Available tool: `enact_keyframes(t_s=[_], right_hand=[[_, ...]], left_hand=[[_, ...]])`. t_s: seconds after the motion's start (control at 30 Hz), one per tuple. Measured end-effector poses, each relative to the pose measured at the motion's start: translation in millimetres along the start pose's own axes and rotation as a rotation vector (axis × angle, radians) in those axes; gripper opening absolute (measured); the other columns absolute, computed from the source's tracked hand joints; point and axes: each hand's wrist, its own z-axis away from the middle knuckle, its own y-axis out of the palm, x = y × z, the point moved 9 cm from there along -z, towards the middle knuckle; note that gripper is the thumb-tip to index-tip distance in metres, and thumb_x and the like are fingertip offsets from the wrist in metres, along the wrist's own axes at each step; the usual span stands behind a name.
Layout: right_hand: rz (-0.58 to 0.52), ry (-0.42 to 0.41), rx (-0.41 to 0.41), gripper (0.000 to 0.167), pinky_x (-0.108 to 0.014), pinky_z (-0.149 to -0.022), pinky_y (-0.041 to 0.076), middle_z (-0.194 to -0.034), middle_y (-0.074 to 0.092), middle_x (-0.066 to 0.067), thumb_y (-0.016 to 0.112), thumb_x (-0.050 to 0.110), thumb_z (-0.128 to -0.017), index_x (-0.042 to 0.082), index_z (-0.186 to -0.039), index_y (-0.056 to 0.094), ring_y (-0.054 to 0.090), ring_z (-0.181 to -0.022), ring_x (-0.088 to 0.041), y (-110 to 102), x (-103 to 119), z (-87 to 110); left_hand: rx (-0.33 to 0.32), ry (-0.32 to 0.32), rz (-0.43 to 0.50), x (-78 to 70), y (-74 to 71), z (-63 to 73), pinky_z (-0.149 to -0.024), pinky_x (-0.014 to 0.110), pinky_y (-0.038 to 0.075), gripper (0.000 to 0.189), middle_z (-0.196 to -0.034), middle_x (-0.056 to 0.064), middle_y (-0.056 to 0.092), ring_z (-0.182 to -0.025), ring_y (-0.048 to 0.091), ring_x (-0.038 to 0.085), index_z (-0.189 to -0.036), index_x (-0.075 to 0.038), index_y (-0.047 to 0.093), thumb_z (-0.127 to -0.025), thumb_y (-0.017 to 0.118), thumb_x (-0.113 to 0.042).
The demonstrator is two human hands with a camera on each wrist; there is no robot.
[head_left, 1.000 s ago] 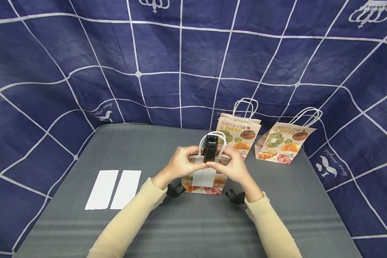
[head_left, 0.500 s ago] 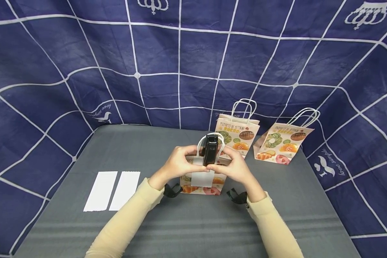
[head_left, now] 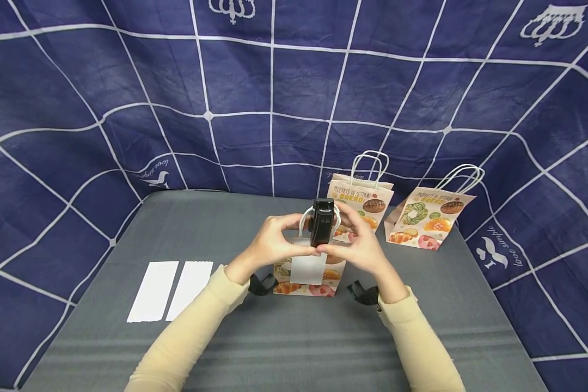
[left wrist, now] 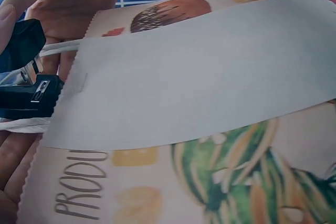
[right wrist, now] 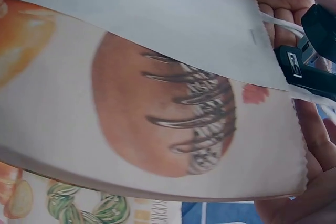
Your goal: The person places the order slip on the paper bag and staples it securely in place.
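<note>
In the head view a black stapler (head_left: 322, 223) stands end-on between both hands, inside the white handles of a small printed paper bag (head_left: 332, 275). My left hand (head_left: 273, 242) holds it from the left and my right hand (head_left: 361, 247) from the right, thumbs meeting at its near end. A white paper slip (head_left: 307, 270) lies flat on the bag's front, flush with the top rim. A thin staple (left wrist: 84, 82) shows in the slip near the rim in the left wrist view. The stapler's jaws stand apart, just beyond the rim. Far fingers are partly hidden.
Two similar bags stand at the back right: one bag (head_left: 360, 193) behind the hands, another bag (head_left: 426, 218) further right. Two white slips, a left slip (head_left: 153, 291) and a right slip (head_left: 191, 286), lie on the grey table (head_left: 215, 218). A blue curtain (head_left: 245, 136) hangs behind.
The stapler has risen slightly, and the right hand's fingers have lifted higher beside it. The bag with its slip stays almost in place.
</note>
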Motion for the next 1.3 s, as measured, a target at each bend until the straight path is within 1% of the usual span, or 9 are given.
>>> enact_keyframes(t_s=[0.13, 0.2, 0.27, 0.37, 0.53, 0.77, 0.9, 1.03, 1.3], right_hand=[[0.042, -0.049, -0.002, 0.090, -0.014, -0.045, 0.032, -0.120, 0.058, -0.026, 0.078, -0.018, -0.062, -0.009, -0.138, 0.031, 0.054, -0.112, -0.007, -2, 10, -3.0], [0.087, -0.100, -0.017, 0.093, -0.015, -0.050, 0.036, -0.126, 0.054, -0.025, 0.079, -0.017, -0.060, -0.008, -0.139, 0.031, 0.052, -0.115, -0.008, -4, 17, -4.7], [0.109, -0.156, -0.034, 0.094, -0.020, -0.069, 0.046, -0.129, 0.052, -0.022, 0.080, -0.017, -0.058, -0.009, -0.138, 0.031, 0.050, -0.118, -0.010, -6, 25, -6.5], [0.115, -0.222, -0.054, 0.090, -0.034, -0.100, 0.038, -0.136, 0.047, -0.010, 0.082, -0.015, -0.058, -0.012, -0.134, 0.034, 0.047, -0.120, -0.011, -8, 34, -9.1], [0.054, -0.266, -0.034, 0.078, -0.036, -0.100, 0.038, -0.133, 0.047, 0.005, 0.082, -0.010, -0.063, -0.015, -0.129, 0.040, 0.049, -0.119, -0.013, -8, 40, -14.8], [0.004, -0.265, -0.085, 0.080, -0.035, -0.101, 0.038, -0.125, 0.049, -0.010, 0.080, -0.024, -0.052, -0.011, -0.125, 0.048, 0.049, -0.116, -0.018, -13, 21, -16.6], [-0.043, -0.269, -0.148, 0.072, -0.036, -0.101, 0.037, -0.126, 0.053, -0.007, 0.085, 0.002, -0.064, -0.005, -0.127, 0.051, 0.051, -0.116, -0.020, -18, 14, -11.5], [-0.104, -0.280, -0.210, 0.074, -0.033, -0.101, 0.038, -0.122, 0.058, 0.001, 0.085, 0.028, -0.068, -0.002, -0.127, 0.053, 0.054, -0.113, -0.019, -26, 13, -7.1], [-0.139, -0.310, -0.252, 0.069, -0.033, -0.101, 0.037, -0.121, 0.061, 0.002, 0.085, 0.028, -0.067, 0.010, -0.127, 0.056, 0.054, -0.113, -0.018, -38, 16, 0.6]], left_hand=[[0.001, 0.003, 0.021, -1.6, -2.2, -3.7, -0.077, 0.034, 0.054, 0.049, -0.095, 0.018, 0.069, -0.084, 0.068, 0.027, -0.103, 0.009, 0.066, -0.059, 0.086, 0.002], [0.002, -0.005, 0.032, -1.9, -3.6, -5.8, -0.078, 0.031, 0.053, 0.050, -0.095, 0.018, 0.069, -0.083, 0.068, 0.026, -0.104, 0.009, 0.065, -0.059, 0.086, 0.003], [0.008, -0.020, 0.056, -1.6, -4.6, -8.1, -0.078, 0.031, 0.053, 0.051, -0.096, 0.018, 0.069, -0.084, 0.068, 0.026, -0.105, 0.009, 0.065, -0.059, 0.086, 0.003], [0.022, -0.046, 0.105, -0.3, -5.1, -10.9, -0.079, 0.033, 0.053, 0.052, -0.099, 0.019, 0.068, -0.085, 0.068, 0.025, -0.108, 0.009, 0.064, -0.060, 0.085, 0.003], [0.032, -0.085, 0.151, 1.5, -6.5, -13.1, -0.078, 0.038, 0.053, 0.056, -0.101, 0.020, 0.068, -0.085, 0.068, 0.025, -0.112, 0.010, 0.061, -0.062, 0.084, 0.005], [0.042, -0.092, 0.143, 10.5, -5.6, -11.5, -0.079, 0.035, 0.053, 0.059, -0.103, 0.018, 0.068, -0.086, 0.067, 0.024, -0.115, 0.009, 0.060, -0.061, 0.085, 0.004], [0.045, -0.105, 0.151, 32.4, -2.2, -3.7, -0.082, 0.031, 0.051, 0.062, -0.102, 0.013, 0.069, -0.090, 0.067, 0.023, -0.119, 0.004, 0.060, -0.062, 0.086, -0.001], [0.057, -0.156, 0.107, 30.6, -5.4, 5.4, -0.084, 0.036, 0.051, 0.056, -0.101, 0.017, 0.069, -0.092, 0.066, 0.027, -0.117, 0.006, 0.060, -0.066, 0.083, 0.000], [0.021, -0.236, 0.030, 68.1, -18.9, 37.9, -0.079, 0.040, 0.052, 0.040, -0.099, 0.007, 0.070, -0.089, 0.067, 0.027, -0.109, -0.003, 0.068, -0.072, 0.082, -0.009]])
